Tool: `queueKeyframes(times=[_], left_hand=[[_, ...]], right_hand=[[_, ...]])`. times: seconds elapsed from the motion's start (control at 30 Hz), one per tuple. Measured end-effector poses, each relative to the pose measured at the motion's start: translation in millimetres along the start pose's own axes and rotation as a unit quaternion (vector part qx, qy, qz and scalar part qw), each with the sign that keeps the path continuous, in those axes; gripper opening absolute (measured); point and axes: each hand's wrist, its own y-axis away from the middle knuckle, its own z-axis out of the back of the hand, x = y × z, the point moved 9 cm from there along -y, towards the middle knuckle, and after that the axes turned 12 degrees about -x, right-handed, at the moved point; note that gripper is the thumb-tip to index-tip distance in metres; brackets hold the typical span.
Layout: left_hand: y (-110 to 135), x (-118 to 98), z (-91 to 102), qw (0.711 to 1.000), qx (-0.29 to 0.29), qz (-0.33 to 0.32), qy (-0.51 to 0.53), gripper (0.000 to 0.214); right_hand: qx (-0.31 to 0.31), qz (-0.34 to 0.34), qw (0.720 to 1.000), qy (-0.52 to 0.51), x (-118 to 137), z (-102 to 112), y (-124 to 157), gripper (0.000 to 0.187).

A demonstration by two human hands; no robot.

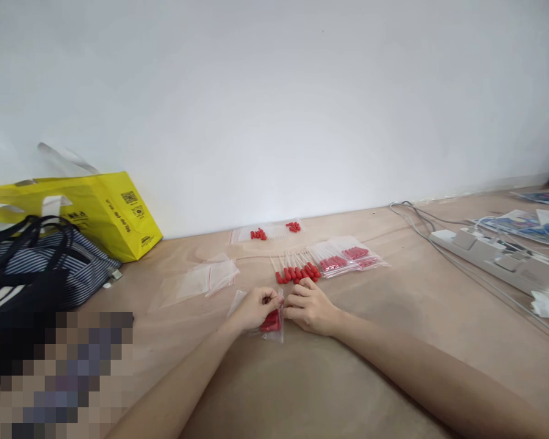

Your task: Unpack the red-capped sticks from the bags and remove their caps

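My left hand (pixel 255 310) is closed in a pinch on the top edge of a small clear zip bag (pixel 278 335), which has red-tipped pieces inside. My right hand (pixel 312 306) has its fingers curled at the bag's right edge, thumb and fingertips pressed together on it. Just beyond the hands lies a row of loose pale sticks with red ends (pixel 297 272). To the right of that row, filled clear bags (pixel 338 259) of the same red-ended sticks are stacked, overlapping.
Flat clear zip bags (pixel 210 275) lie left of the sticks. Small red caps (pixel 258 234) rest on a bag near the wall. A yellow bag (pixel 119 213) and a striped bag (pixel 85 262) stand left. On the right are a power strip (pixel 485 256), cables and printed sheets (pixel 516 225).
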Motion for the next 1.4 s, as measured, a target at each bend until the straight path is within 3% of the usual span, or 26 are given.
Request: queueKeyframes(times=[0.37,0.93,1.27,1.4], left_hand=[[0,4,-4.5,1.0,0.022,0.013,0.009,0.044],[1,-4,-1.6,0.999,0.049,-0.016,-0.013,0.036],[2,-7,-5.9,0.997,0.067,-0.031,-0.019,0.033],[3,-10,-6.7,0.996,0.073,-0.037,-0.027,0.033]], right_hand=[[-0.002,0.031,1.0,0.0,4,0,2,0.023],[-0.016,0.014,1.0,-0.02,4,7,-3,0.017],[0.003,0.042,0.999,-0.004,7,3,-1,0.019],[0.012,0.084,0.996,-0.014,14,4,-2,0.019]])
